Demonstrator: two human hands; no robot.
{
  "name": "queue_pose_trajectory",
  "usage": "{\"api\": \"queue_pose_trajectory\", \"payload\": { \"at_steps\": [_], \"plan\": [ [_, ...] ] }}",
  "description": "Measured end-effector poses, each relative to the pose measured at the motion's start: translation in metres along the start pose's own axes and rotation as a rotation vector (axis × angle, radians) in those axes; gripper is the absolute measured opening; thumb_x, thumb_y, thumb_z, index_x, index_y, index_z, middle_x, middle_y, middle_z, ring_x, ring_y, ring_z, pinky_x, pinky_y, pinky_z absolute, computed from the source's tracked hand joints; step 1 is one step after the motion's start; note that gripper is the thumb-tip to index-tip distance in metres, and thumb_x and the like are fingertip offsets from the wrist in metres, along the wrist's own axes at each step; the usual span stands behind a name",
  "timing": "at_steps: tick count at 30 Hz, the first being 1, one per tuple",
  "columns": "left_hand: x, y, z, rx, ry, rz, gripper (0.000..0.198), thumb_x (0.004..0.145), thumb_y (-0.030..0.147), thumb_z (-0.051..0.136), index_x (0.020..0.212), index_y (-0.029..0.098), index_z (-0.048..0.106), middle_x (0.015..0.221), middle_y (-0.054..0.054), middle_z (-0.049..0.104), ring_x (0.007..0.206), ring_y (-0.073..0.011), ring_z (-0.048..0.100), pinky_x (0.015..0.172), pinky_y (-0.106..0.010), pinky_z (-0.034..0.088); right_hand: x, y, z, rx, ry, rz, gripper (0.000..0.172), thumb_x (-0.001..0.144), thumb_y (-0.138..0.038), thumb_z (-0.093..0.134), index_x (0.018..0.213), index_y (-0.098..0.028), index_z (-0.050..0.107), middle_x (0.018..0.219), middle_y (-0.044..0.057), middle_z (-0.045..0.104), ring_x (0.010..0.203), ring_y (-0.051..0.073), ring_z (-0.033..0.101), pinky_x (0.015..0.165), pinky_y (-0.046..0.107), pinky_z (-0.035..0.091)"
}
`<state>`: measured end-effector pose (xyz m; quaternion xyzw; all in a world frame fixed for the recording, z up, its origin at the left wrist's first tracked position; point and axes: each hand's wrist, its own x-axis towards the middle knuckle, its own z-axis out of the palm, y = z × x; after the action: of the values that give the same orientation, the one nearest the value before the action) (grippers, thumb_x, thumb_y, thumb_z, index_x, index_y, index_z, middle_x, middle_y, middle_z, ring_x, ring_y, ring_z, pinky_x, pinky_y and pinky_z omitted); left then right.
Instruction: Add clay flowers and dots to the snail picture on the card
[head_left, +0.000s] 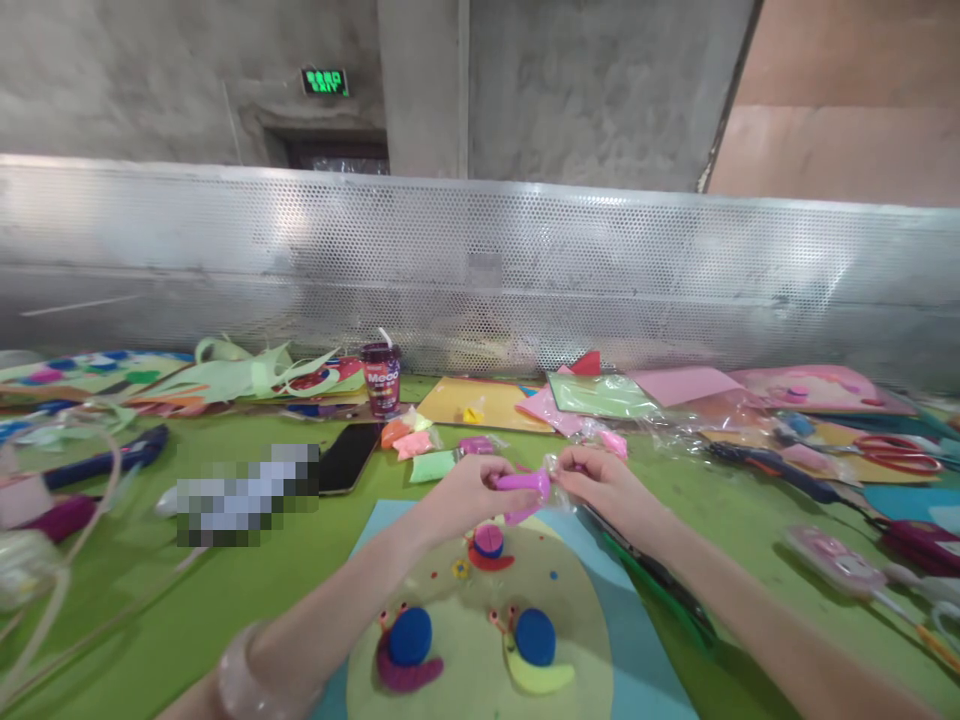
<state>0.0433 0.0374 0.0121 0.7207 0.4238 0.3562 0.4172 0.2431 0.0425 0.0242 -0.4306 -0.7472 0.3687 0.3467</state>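
My left hand [474, 497] is closed around a piece of soft purple clay [521, 483]. A clear plastic wrapper [556, 487] clings to the clay's right end, and the fingers of my right hand [604, 490] pinch it. Below my hands lies a round pale-yellow board [480, 620] on a light-blue sheet [645, 640]. Clay snails are on the board: one with a blue shell and purple body [409, 648], one with a blue shell and yellow body [536, 650], and one with a pink-topped shell and red body [490, 545].
Wrapped clay packets [433, 466], a black phone [349, 458] and a drink cup with straw [382, 382] stand or lie beyond my left hand. Red-handled scissors [896, 453] and a glue gun [776, 472] lie right. Cables [90, 520] cross the left side. A perforated metal panel [480, 270] closes the back.
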Motion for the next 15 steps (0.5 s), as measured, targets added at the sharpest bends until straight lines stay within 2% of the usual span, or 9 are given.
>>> {"api": "queue_pose_trajectory", "payload": {
  "at_steps": [5,8,12,15],
  "plan": [
    [-0.003,0.000,0.001,0.032,-0.103,-0.020,0.031,0.067,0.045,0.063,0.064,0.017,0.050,0.058,0.005,0.041,0.053,-0.0096,0.037,0.050,-0.022,0.027,-0.002,-0.006,-0.005,-0.129,-0.089,-0.044,0.021,0.081,-0.034,0.050,0.067,-0.018,0.047,0.058,-0.005,0.036,0.052,0.009,0.031,0.046,0.024,0.022],
    [-0.005,0.000,0.001,0.035,-0.145,-0.045,0.037,0.067,0.051,0.062,0.062,0.018,0.046,0.056,0.005,0.041,0.051,-0.0099,0.038,0.048,-0.022,0.028,-0.002,-0.010,-0.007,-0.194,-0.148,-0.016,0.019,0.079,-0.031,0.049,0.066,-0.019,0.044,0.057,-0.006,0.034,0.050,0.008,0.029,0.045,0.023,0.022],
    [-0.007,0.001,0.000,0.009,-0.200,-0.071,0.036,0.066,0.051,0.064,0.064,0.018,0.049,0.056,0.004,0.046,0.052,-0.0109,0.042,0.048,-0.022,0.031,-0.002,-0.012,-0.009,-0.244,-0.261,0.007,0.018,0.079,-0.028,0.048,0.064,-0.018,0.049,0.057,-0.005,0.036,0.051,0.008,0.032,0.046,0.023,0.023],
    [-0.005,-0.001,0.000,0.025,-0.166,-0.049,0.036,0.067,0.052,0.063,0.065,0.017,0.054,0.057,0.004,0.046,0.052,-0.0105,0.042,0.047,-0.022,0.032,-0.002,-0.010,-0.009,-0.196,-0.260,-0.006,0.018,0.077,-0.025,0.051,0.061,-0.017,0.050,0.055,-0.005,0.039,0.050,0.008,0.034,0.046,0.023,0.025]
  ]
}}
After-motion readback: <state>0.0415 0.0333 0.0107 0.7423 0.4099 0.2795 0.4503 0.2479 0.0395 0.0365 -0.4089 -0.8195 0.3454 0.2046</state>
